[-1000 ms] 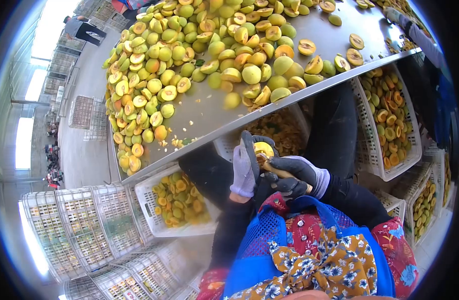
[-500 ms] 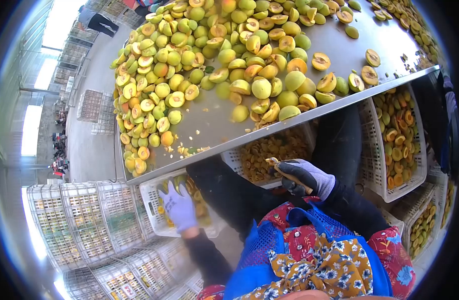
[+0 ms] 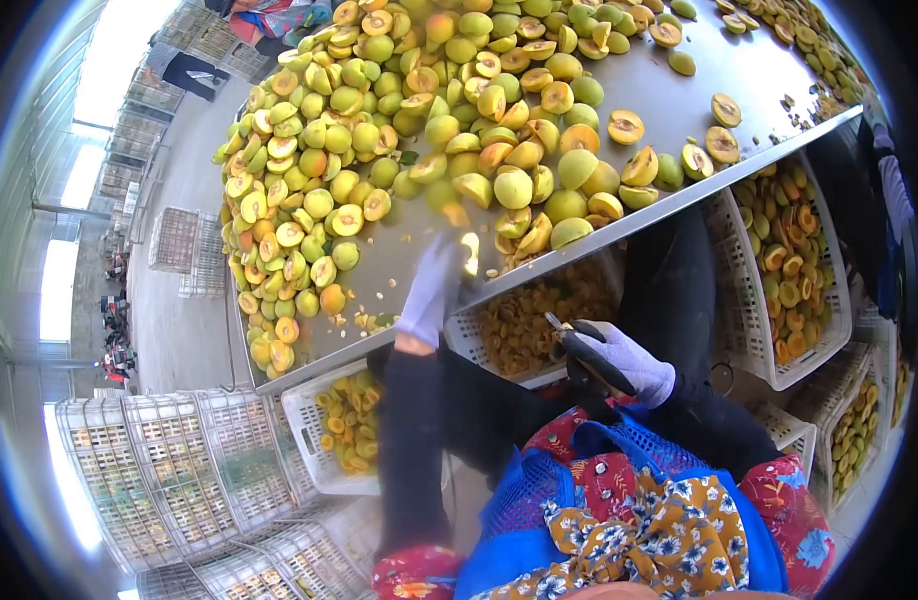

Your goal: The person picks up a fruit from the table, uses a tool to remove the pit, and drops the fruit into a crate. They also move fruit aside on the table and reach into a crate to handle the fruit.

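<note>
My left hand (image 3: pixel 431 292), in a pale lilac glove, reaches over the front edge of the metal table (image 3: pixel 389 262). Motion smears its fingers, and a bright blurred patch shows beside them. Close by lies the heap of yellow-green apricots (image 3: pixel 514 187), many of them cut in half. Below the table edge, my right hand (image 3: pixel 624 362), gloved in lilac and black, is wrapped round a slim hand tool (image 3: pixel 554 321) whose narrow metallic tip points up and left. Most of the tool is hidden by the fingers.
Under the table stand a crate of fruit scraps (image 3: pixel 464 335), a white crate of apricot halves (image 3: pixel 304 425) at left and another crate (image 3: pixel 724 240) at right. Stacked crates (image 3: pixel 169 455) rise at far left. Other people are partly visible at the top left and right edge.
My left hand has moved up from the left crate to the table. The small brownish piece at the tool's tip in my right hand no longer shows; that hand has barely moved.
</note>
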{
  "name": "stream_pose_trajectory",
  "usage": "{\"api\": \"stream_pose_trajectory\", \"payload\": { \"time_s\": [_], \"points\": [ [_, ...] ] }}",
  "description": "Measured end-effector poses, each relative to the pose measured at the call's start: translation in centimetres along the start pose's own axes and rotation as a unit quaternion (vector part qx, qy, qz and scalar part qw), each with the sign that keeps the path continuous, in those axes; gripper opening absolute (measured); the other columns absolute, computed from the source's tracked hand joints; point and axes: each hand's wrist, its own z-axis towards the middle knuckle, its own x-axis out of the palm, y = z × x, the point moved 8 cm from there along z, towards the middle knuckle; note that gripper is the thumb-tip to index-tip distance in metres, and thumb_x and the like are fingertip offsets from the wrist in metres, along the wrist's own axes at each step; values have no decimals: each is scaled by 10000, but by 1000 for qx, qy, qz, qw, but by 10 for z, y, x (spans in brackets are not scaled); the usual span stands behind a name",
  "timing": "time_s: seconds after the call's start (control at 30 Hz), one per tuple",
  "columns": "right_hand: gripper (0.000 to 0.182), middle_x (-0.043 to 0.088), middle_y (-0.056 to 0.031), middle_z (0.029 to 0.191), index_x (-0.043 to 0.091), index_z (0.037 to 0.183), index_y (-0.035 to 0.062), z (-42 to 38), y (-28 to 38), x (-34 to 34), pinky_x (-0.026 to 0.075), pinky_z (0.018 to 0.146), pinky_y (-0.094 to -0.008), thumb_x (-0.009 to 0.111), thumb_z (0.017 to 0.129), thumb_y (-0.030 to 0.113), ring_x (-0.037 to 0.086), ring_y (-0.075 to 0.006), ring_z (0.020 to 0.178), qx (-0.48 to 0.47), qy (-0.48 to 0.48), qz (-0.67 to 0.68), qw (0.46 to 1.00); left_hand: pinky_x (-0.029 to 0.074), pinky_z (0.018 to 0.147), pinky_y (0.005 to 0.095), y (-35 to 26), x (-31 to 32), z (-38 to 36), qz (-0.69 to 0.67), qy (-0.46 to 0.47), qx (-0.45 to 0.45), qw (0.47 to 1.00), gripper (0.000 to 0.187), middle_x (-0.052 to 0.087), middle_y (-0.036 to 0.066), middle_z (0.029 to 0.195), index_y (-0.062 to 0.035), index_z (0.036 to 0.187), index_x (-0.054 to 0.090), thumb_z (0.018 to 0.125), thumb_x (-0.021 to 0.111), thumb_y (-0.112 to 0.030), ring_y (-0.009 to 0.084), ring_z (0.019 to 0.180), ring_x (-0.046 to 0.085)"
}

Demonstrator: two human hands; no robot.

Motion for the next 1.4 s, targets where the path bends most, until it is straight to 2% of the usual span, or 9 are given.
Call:
{"api": "stream_pose_trajectory", "payload": {
  "time_s": [0.23,0.4,0.63,0.77,1.1,1.23,1.27,1.37,1.4],
  "points": [
    [272,597,-258,748,503,1007,7,-6,59,38,459,602,-481,542,989,276,615,-426,717,-185,-70,-300,933,493,619,214,14,52,-74,-358,108,-24,927,524,681,70,953,-35,1120,637,1050,343,-463,139,743,625],
    [270,576,-283,723,489,1066,16,-10,46,50,458,608,-531,545,981,266,592,-477,693,-189,-117,-404,887,498,739,247,7,60,-99,-154,-40,112,981,488,644,40,907,0,1066,645,1065,368,-402,103,817,597],
    [433,507,13,607,558,973,8,2,-1,70,361,399,-220,484,1024,432,467,-66,442,10,84,89,992,477,661,252,8,61,-121,67,-197,224,952,494,628,48,829,-2,963,660,1069,370,-388,114,718,581],
    [403,476,-21,562,560,979,14,-8,-17,88,350,341,-228,450,1035,398,413,-92,364,175,263,472,823,477,631,246,0,60,-122,129,-226,237,936,479,620,37,785,-17,969,658,1064,382,-397,110,687,579],
    [203,516,14,629,554,930,62,-4,10,-13,363,427,-213,602,958,258,464,-59,461,98,11,73,992,444,970,488,81,-220,-216,670,-353,-75,649,353,526,242,1282,-75,1254,567,944,598,-239,459,1193,468],
    [161,539,24,657,546,936,63,0,16,-32,362,429,-204,640,909,192,476,-47,478,69,-12,15,997,426,984,496,57,-325,-126,544,-341,-14,767,358,491,221,1363,-95,1307,531,962,550,-193,455,1180,473],
    [161,540,23,654,546,934,63,2,16,-35,360,424,-203,639,910,193,477,-48,475,74,-22,11,997,412,1018,478,83,-363,-88,721,-283,21,633,372,463,237,1393,-110,1324,521,970,531,-224,450,1203,466],
    [158,538,20,633,541,924,65,5,8,-42,347,398,-202,631,915,196,475,-50,456,85,-45,-6,995,316,1106,612,101,-394,10,685,-337,-17,645,635,301,174,1534,-93,1502,330,894,508,-59,457,1395,292],
    [159,537,19,629,540,921,65,7,5,-42,345,395,-202,629,916,197,474,-51,451,83,-47,-2,995,325,1109,566,123,-391,46,869,-272,-47,412,588,315,158,1536,-164,1493,366,930,536,-173,410,1419,251]
  ]
}}
